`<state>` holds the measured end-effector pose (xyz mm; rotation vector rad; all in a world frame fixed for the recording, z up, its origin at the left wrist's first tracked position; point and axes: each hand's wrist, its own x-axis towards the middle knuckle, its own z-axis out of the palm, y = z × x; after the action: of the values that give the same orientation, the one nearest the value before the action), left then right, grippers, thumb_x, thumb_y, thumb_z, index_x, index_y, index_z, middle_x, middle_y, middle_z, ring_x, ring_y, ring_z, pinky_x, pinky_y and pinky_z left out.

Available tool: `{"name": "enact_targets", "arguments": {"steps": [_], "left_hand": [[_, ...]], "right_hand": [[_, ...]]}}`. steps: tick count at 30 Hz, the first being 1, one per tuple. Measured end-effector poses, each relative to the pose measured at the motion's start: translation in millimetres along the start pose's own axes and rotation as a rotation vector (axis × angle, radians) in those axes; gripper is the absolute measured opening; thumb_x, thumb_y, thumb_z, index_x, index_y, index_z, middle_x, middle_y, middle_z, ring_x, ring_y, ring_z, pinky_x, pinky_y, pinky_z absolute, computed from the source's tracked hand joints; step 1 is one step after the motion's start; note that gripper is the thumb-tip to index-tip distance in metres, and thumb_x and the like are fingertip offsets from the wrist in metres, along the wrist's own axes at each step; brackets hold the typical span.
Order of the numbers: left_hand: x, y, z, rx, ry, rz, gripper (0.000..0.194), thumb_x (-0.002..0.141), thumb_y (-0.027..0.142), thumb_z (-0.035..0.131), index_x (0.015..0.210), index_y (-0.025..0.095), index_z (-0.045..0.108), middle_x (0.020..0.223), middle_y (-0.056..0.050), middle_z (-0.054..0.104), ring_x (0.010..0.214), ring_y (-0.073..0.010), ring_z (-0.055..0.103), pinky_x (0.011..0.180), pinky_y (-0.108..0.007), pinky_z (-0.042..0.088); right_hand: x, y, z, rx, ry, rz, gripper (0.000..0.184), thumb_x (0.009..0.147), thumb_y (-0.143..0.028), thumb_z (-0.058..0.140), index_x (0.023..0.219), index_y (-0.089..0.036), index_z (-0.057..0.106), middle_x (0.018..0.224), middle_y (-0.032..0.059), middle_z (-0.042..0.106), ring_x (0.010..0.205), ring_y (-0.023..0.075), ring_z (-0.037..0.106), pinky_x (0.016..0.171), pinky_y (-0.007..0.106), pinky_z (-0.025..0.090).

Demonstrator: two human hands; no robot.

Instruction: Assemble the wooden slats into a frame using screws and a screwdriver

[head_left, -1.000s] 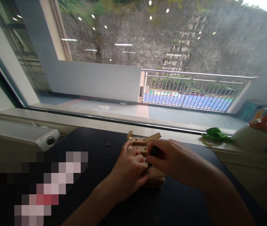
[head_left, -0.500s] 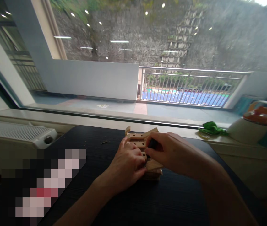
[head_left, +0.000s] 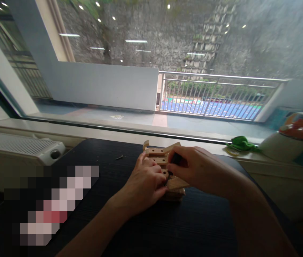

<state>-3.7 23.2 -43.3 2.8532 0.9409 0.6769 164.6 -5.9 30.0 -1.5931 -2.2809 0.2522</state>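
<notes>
The left hand curls over the left side of the wooden piece, fingers bent and the thumb near its lower edge, the forearm rising from the bottom left of the frame. The right hand is closed in a pinch on the black tool, wrist bent, the forearm coming in from the lower right. The tool leans, handle toward the upper right and tip down-left, meeting the wood close to the left fingertips. The wooden piece sits just below and right of the frame's centre; its long axis runs mostly up the frame, the far end slightly left, with holed bars lying crosswise. One strip slants to the upper right. Beneath is the dark table, a small metal bit lying left of the far end. At the right, a green cloth is on the sill. Through the window, a triangular floor sign is too small to read.
</notes>
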Motion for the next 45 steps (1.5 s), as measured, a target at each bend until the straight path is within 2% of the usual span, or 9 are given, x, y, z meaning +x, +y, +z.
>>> {"name": "enact_targets", "arguments": {"steps": [6, 16, 21, 25, 28, 34, 40, 45], "left_hand": [[-0.2, 1.0, -1.2, -0.004, -0.001, -0.004, 0.014, 0.076, 0.032, 0.058, 0.070, 0.022, 0.065, 0.074, 0.001, 0.063, 0.091, -0.0185, 0.052, 0.105, -0.051, 0.013], [-0.3, 0.5, -1.3, -0.009, -0.014, -0.029, 0.014, 0.075, 0.030, 0.060, 0.065, 0.020, 0.063, 0.073, 0.001, 0.063, 0.092, -0.0199, 0.052, 0.103, -0.052, 0.015], [-1.3, 0.2, -0.1, -0.004, -0.011, -0.030, 0.012, 0.076, 0.030, 0.059, 0.070, 0.022, 0.065, 0.075, 0.000, 0.063, 0.095, -0.0207, 0.051, 0.104, -0.053, 0.012], [-0.8, 0.0, 2.1, 0.000, -0.013, -0.029, 0.013, 0.077, 0.029, 0.057, 0.070, 0.022, 0.065, 0.075, 0.001, 0.063, 0.094, -0.0198, 0.052, 0.105, -0.052, 0.011], [-0.2, -0.3, 4.3, 0.009, -0.009, -0.036, 0.013, 0.077, 0.028, 0.057, 0.070, 0.022, 0.065, 0.074, 0.001, 0.064, 0.093, -0.0196, 0.052, 0.105, -0.052, 0.011], [-0.2, 0.0, 4.9, 0.007, 0.013, -0.025, 0.015, 0.077, 0.028, 0.056, 0.069, 0.023, 0.066, 0.072, 0.000, 0.064, 0.094, -0.0200, 0.052, 0.106, -0.052, 0.010], [0.4, 2.5, 1.1, -0.007, -0.016, -0.037, 0.015, 0.076, 0.030, 0.058, 0.066, 0.021, 0.065, 0.073, 0.000, 0.064, 0.095, -0.0211, 0.051, 0.105, -0.053, 0.010], [0.6, 2.4, 1.7, -0.005, -0.021, -0.042, 0.015, 0.075, 0.030, 0.059, 0.065, 0.021, 0.064, 0.074, 0.000, 0.065, 0.095, -0.0213, 0.051, 0.105, -0.053, 0.010]], "right_hand": [[-1.6, -0.5, -0.2, 0.005, -0.003, 0.020, 0.018, 0.079, -0.032, 0.049, 0.081, -0.018, 0.061, 0.067, -0.0003, 0.059, 0.057, 0.0093, 0.043, 0.052, 0.022, 0.028], [5.2, -0.7, 7.0, 0.040, 0.045, 0.005, 0.025, 0.075, -0.026, 0.052, 0.100, -0.022, 0.057, 0.076, -0.0008, 0.060, 0.065, 0.0114, 0.048, 0.055, 0.022, 0.028], [6.0, 2.1, 7.6, 0.036, 0.007, 0.026, 0.019, 0.076, -0.028, 0.051, 0.092, -0.020, 0.059, 0.071, -0.0010, 0.059, 0.061, 0.0106, 0.046, 0.053, 0.022, 0.027], [4.0, 0.9, 6.6, -0.029, 0.028, 0.059, 0.017, 0.076, -0.029, 0.053, 0.088, -0.020, 0.060, 0.069, -0.0004, 0.059, 0.059, 0.0107, 0.045, 0.052, 0.022, 0.025], [1.8, -2.7, 5.5, -0.071, 0.041, 0.069, 0.018, 0.077, -0.031, 0.051, 0.090, -0.021, 0.059, 0.068, -0.0001, 0.059, 0.059, 0.0111, 0.046, 0.052, 0.023, 0.025], [-3.4, -10.8, 0.0, -0.045, -0.013, 0.034, 0.024, 0.083, -0.031, 0.044, 0.100, -0.023, 0.059, 0.073, 0.0002, 0.060, 0.063, 0.0117, 0.048, 0.055, 0.023, 0.026], [0.4, -8.7, 1.2, -0.053, -0.010, 0.032, 0.022, 0.084, -0.033, 0.042, 0.088, -0.020, 0.060, 0.071, 0.0010, 0.059, 0.062, 0.0118, 0.046, 0.055, 0.023, 0.027], [2.1, -6.7, 4.4, -0.088, 0.020, 0.057, 0.024, 0.083, -0.037, 0.044, 0.085, -0.019, 0.060, 0.068, 0.0011, 0.058, 0.059, 0.0113, 0.045, 0.053, 0.023, 0.025]]}}
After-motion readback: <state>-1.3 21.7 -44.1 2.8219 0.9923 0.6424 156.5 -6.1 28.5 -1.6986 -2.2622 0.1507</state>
